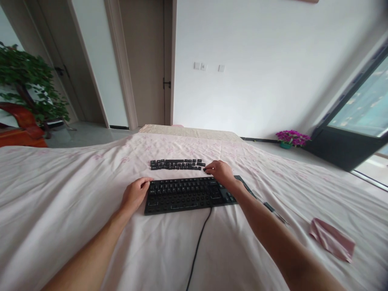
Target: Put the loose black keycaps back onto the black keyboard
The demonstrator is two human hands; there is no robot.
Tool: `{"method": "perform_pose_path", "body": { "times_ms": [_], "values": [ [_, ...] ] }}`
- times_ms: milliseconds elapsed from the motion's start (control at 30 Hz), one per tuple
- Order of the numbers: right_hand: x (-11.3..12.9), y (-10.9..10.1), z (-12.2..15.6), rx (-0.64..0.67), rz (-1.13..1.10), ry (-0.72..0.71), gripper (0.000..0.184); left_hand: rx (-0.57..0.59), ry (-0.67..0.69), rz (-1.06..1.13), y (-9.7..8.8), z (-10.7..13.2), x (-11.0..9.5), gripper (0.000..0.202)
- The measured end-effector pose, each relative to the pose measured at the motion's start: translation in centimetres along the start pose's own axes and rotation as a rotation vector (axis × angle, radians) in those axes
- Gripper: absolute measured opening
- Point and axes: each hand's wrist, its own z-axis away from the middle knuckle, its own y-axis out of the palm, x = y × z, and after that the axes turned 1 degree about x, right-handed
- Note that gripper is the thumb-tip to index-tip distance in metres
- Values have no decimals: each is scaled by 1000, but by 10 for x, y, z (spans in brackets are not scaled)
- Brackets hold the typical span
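A black keyboard (pixel 184 195) lies on a pale pink sheet, its cable (pixel 198 242) running toward me. Just beyond it, several loose black keycaps (pixel 177 164) are laid out in rows. My left hand (pixel 135 194) rests against the keyboard's left end, fingers curled on its edge. My right hand (pixel 220 171) reaches over the keyboard's far right corner to the right end of the keycap rows, fingertips pinched at a keycap there.
A folded pink cloth (pixel 332 239) lies on the sheet at the right. A thin dark tool (pixel 273 210) lies beside my right forearm. Beyond the bed are a door (pixel 145 60), a green plant (pixel 28 81) at left and purple flowers (pixel 292 138) by the window.
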Motion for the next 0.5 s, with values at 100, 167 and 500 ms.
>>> {"method": "perform_pose_path", "body": {
  "times_ms": [100,167,500],
  "values": [
    [-4,-7,29,-45,-132,5,18,-5,8,-2,-1,1,-2,32],
    [-3,-9,48,-47,-142,-1,17,-9,5,-8,-2,1,-4,32],
    [6,-2,77,-58,-65,-63,17,-8,-6,-29,-1,3,-3,32]
  ]
}}
